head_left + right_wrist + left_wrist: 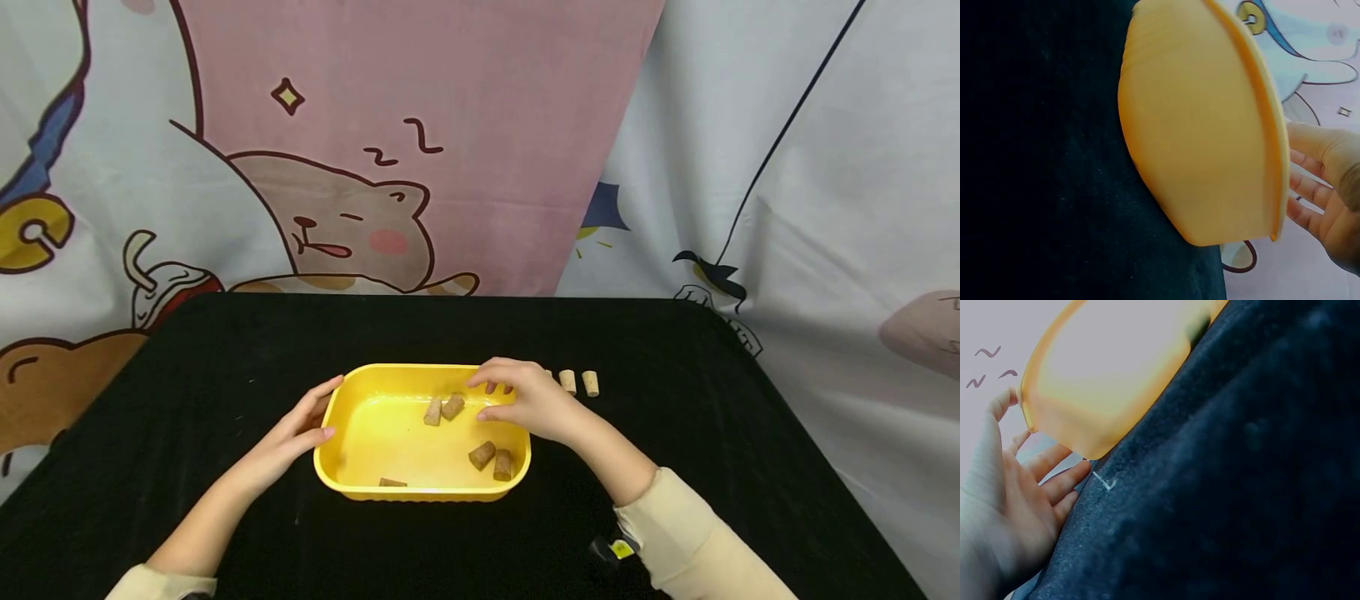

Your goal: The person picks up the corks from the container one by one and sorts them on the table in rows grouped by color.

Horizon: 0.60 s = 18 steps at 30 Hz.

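A yellow plastic tray (375, 450) stands on the black cloth, with several cork stoppers inside. Two lie near its middle, one a pale cork stopper (432, 412); another pair with a darker cork stopper (482, 455) is at the near right. The front wall partly hides one more cork stopper (393, 482). My left hand (288, 437) holds the tray's left end, thumb at the rim and fingers along the outside wall. Over the tray's right end hovers my right hand (528, 400), thumb and fingers apart, no cork visible between them. From the right wrist, the tray wall (1204, 125) partly covers those fingers.
Behind my right hand, a short row of cork stoppers (591, 383) stands on the black table cloth (675, 417); the leftmost is mostly hidden. A printed curtain (487, 100) hangs beyond the table's far edge. A small dark object with a yellow label (622, 549) is by the right sleeve.
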Each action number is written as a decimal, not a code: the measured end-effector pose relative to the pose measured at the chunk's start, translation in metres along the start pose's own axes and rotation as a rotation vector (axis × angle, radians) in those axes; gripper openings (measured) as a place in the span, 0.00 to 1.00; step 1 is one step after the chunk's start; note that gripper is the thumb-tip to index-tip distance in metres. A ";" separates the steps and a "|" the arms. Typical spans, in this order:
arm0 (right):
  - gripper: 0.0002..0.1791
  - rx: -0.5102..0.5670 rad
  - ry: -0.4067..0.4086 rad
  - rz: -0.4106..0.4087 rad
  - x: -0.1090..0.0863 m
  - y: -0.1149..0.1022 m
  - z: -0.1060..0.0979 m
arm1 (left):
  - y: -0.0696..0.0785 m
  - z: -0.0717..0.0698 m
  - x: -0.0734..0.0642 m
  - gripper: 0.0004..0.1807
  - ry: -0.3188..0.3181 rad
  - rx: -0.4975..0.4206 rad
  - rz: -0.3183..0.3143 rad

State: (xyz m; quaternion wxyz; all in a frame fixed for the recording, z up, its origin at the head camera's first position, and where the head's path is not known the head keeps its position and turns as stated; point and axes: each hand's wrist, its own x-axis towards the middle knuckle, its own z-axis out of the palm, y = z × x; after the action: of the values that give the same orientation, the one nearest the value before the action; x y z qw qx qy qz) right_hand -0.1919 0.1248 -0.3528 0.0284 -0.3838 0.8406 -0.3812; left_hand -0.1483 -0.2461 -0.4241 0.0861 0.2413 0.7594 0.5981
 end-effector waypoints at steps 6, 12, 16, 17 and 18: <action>0.18 0.015 -0.093 -0.041 0.019 0.002 0.009 | 0.001 0.000 0.000 0.33 0.001 -0.002 -0.001; 0.18 0.008 -0.204 -0.026 0.035 0.006 0.020 | 0.002 0.001 0.000 0.33 0.000 -0.008 0.004; 0.18 -0.005 -0.269 -0.002 0.043 0.009 0.024 | 0.002 0.001 -0.001 0.33 0.002 -0.004 0.003; 0.18 -0.005 -0.282 0.012 0.045 0.010 0.025 | 0.002 0.000 -0.001 0.33 0.003 -0.002 0.003; 0.18 -0.003 -0.292 0.026 0.047 0.010 0.026 | 0.002 0.000 -0.001 0.33 0.002 -0.001 0.003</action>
State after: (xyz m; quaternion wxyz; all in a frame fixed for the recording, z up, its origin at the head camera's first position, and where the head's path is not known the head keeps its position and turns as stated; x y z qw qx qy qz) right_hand -0.2224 0.0816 -0.3669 0.1547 -0.4242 0.8330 -0.3197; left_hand -0.1470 -0.2458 -0.4226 0.0847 0.2419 0.7587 0.5989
